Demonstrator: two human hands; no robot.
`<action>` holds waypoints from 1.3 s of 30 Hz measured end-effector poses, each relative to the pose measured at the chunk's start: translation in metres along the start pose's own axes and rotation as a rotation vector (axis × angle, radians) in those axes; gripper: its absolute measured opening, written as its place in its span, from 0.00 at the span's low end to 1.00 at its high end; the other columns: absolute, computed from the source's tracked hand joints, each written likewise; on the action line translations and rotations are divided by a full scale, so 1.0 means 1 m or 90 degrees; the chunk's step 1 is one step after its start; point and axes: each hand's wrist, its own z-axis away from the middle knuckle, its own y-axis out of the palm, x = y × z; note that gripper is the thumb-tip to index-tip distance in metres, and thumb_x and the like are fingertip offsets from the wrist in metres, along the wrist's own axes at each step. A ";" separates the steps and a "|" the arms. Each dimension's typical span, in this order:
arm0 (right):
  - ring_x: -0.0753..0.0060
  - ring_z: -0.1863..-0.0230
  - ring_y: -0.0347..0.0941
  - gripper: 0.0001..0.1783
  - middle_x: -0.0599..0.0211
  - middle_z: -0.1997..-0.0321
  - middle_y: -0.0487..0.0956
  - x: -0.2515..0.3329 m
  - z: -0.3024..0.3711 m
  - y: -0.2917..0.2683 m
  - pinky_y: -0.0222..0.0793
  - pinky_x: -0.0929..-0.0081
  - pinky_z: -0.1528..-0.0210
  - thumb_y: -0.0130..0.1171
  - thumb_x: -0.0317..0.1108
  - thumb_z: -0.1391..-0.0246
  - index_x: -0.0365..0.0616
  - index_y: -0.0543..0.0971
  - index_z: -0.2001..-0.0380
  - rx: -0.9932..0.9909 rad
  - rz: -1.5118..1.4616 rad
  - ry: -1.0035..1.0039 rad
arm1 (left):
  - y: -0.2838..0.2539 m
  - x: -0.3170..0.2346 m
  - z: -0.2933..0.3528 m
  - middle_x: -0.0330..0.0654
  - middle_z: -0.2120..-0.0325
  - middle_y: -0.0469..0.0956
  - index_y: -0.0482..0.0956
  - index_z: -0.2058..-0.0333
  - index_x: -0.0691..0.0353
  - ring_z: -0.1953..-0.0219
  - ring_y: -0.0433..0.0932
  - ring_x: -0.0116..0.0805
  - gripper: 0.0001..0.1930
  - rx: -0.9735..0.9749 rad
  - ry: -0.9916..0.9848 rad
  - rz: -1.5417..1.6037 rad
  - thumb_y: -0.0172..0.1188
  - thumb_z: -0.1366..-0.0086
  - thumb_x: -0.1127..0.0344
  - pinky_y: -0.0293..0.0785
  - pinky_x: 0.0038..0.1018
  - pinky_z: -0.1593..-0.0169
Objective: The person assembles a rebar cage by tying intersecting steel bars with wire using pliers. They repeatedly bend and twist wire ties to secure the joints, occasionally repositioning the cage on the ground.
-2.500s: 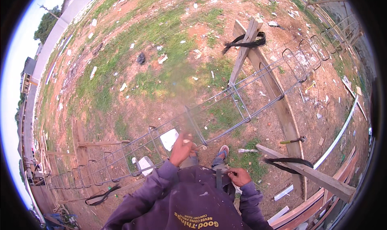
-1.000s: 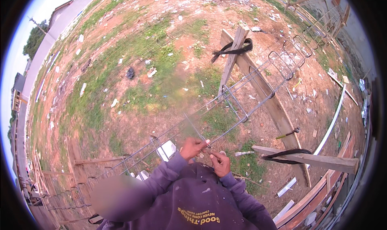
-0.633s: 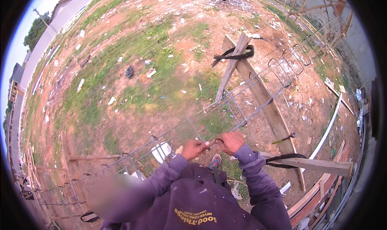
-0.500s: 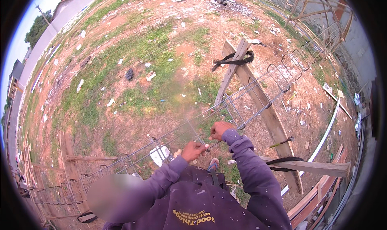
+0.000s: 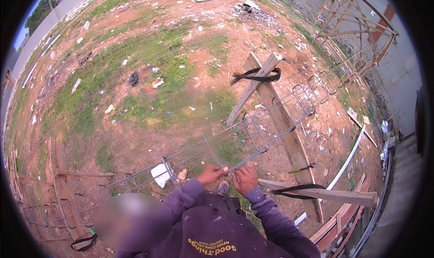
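Note:
A long cage of steel reinforcing bars (image 5: 253,155) with square stirrups runs slantwise in front of me, from lower left to upper right. At its near bar, my left hand (image 5: 211,174) pinches the lower corner of a stirrup (image 5: 211,151), thumb and fingertips together. Just right of it, my right hand (image 5: 245,180) sits against the same bar with curled fingers; whatever lies in them is too small to make out. A blurred patch covers part of the stirrup. Crossed wooden planks (image 5: 289,145) stand under the cage's right part.
Looped bundles of black strands hang on the crossed planks (image 5: 266,75) and on a lower board (image 5: 303,189). A wooden stand (image 5: 58,181) is under the left part. Litter dots the grass and soil. Bamboo framing (image 5: 357,32) leans near a grey wall at right.
My right hand has come down and nearer to me along the near bar, beside the left. My left hand stays at the stirrup corner. The whole view has shifted slightly.

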 end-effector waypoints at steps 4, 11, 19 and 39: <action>0.55 0.45 0.71 0.15 0.58 0.50 0.76 -0.008 0.022 0.019 0.62 0.52 0.39 0.58 0.35 0.48 0.48 0.76 0.56 -0.004 0.137 -0.084 | 0.000 0.006 -0.009 0.34 0.85 0.73 0.82 0.75 0.67 0.84 0.65 0.20 0.25 0.041 0.010 -0.007 0.61 0.36 0.46 0.59 0.24 0.80; 0.47 0.75 0.77 0.15 0.55 0.74 0.79 0.023 0.043 0.000 0.72 0.52 0.72 0.54 0.39 0.42 0.52 0.73 0.51 0.125 -0.008 0.189 | -0.004 -0.011 0.007 0.39 0.81 0.79 0.81 0.71 0.68 0.87 0.64 0.18 0.21 0.107 -0.060 0.116 0.61 0.34 0.51 0.56 0.18 0.84; 0.46 0.79 0.75 0.18 0.51 0.73 0.79 0.103 0.046 0.015 0.69 0.51 0.77 0.51 0.35 0.42 0.44 0.71 0.49 0.135 0.055 0.303 | 0.002 -0.018 0.017 0.39 0.85 0.77 0.82 0.73 0.69 0.86 0.71 0.21 0.23 0.012 0.091 -0.082 0.62 0.36 0.49 0.63 0.21 0.82; 0.80 0.74 0.71 0.19 0.70 0.75 0.77 -0.039 0.075 -0.035 0.67 0.77 0.71 0.65 0.43 0.44 0.38 0.81 0.59 -0.031 -0.401 0.402 | 0.007 0.009 0.000 0.37 0.85 0.75 0.81 0.75 0.68 0.82 0.73 0.22 0.21 -0.044 0.056 -0.030 0.66 0.39 0.51 0.67 0.23 0.77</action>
